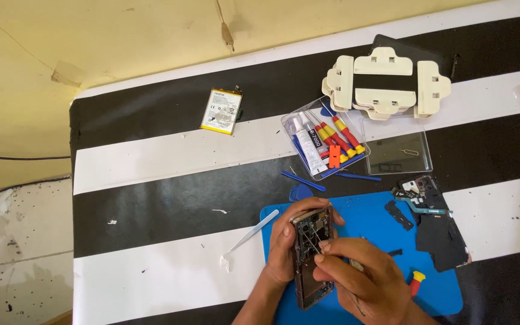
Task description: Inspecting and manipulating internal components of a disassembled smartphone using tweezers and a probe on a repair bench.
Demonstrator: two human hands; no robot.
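Ur left hand [285,250] grips the phone [312,256], right hand [356,277] pinches tweezers [315,236] inside it, mid-teardown imo; next pick needs steady tips.

We see only two hands and the forearms behind them, entering from the bottom edge of the surface. Left hand [282,250]: bare, no ring, no glove, no watch or band at the wrist. Right hand [362,280]: likewise bare, nothing on the fingers. Both forearms uncovered as far as they show; no sleeve or cuff visible. Nails short and unpainted.
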